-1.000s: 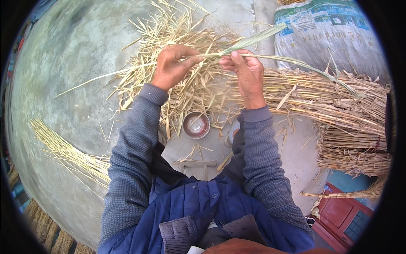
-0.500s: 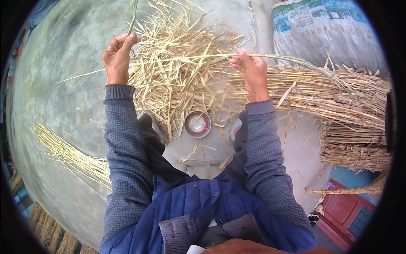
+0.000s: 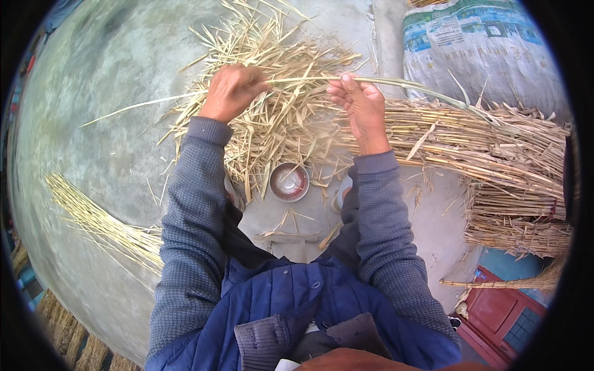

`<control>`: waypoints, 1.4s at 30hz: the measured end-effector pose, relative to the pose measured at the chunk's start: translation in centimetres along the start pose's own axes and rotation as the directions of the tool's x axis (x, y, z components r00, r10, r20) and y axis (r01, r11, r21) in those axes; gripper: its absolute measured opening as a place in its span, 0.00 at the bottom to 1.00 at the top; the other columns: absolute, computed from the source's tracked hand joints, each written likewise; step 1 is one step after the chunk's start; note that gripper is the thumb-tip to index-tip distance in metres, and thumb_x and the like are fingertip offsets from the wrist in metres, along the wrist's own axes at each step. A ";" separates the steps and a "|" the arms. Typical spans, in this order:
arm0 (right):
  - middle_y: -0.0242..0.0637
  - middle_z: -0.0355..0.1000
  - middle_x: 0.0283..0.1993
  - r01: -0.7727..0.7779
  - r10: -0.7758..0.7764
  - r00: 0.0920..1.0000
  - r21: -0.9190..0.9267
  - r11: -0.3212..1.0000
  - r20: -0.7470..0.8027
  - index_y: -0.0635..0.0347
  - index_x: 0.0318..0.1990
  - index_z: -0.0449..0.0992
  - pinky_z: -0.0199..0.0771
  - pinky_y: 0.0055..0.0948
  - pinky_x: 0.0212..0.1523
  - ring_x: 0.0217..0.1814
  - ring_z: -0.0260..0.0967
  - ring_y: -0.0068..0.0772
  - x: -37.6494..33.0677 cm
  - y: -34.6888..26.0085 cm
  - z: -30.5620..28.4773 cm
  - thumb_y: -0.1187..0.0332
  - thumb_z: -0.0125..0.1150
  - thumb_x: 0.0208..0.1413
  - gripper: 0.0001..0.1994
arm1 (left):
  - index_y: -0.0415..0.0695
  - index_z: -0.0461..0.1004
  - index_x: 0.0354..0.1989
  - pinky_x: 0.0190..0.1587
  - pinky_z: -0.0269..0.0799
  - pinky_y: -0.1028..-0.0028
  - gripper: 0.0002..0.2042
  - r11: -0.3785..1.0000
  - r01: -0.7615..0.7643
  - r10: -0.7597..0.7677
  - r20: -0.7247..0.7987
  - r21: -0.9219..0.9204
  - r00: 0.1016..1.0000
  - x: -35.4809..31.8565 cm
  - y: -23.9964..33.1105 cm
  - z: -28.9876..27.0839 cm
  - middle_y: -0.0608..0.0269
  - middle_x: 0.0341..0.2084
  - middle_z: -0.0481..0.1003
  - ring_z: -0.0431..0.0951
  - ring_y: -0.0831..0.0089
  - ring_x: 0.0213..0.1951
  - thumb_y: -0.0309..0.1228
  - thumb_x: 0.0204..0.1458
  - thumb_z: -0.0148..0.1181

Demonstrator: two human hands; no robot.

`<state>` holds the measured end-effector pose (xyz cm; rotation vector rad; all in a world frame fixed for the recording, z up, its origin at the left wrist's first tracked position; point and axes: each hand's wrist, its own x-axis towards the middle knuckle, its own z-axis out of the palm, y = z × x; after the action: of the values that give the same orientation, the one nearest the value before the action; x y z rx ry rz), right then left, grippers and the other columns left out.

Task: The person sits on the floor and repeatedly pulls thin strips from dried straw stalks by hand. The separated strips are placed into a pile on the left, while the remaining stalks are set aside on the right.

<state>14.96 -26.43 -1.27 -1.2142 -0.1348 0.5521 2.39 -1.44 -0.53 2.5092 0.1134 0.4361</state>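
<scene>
A long dry plant stalk (image 3: 300, 79) stretches sideways between my hands, its thin end running out to the left and its greener, leafy end to the right. My right hand (image 3: 360, 106) pinches it between thumb and fingertips. My left hand (image 3: 234, 89) is closed on the same stalk, its knuckles upward and fingertips partly hidden. Beneath both hands spreads a loose heap of pale stripped leaves (image 3: 278, 123). A small round metal bowl (image 3: 289, 182), reddish inside, sits on the floor between my feet.
On the right lies a thick pile of unstripped stalks (image 3: 458, 139), with a white and blue sack (image 3: 482, 59) behind it. A bundle of clean stalks (image 3: 105, 219) rests at the left. A red panelled piece (image 3: 498, 303) stands lower right. Grey concrete floor (image 3: 99, 93) surrounds the heap.
My left hand has moved right and turned over, closing on the stalk nearer my right hand. The green leaf strip it held up is no longer visible. My right hand has barely shifted.
</scene>
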 end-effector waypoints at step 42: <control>0.47 0.79 0.46 0.025 -0.012 0.985 -0.072 0.997 0.172 0.69 0.52 0.73 0.81 0.25 0.44 0.46 0.80 0.36 -1.2 0.7 2.0 0.65 0.59 0.66 0.15 | 0.44 0.82 0.35 0.41 0.75 0.63 0.14 0.961 -0.183 0.154 -0.151 -0.207 0.976 1.1 3.0 3.2 0.57 0.33 0.81 0.80 0.62 0.38 0.41 0.49 0.72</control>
<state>12.87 -25.15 -0.99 -1.2351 -0.3148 0.6399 4.42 -5.45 -1.07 2.2784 -0.0940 0.6509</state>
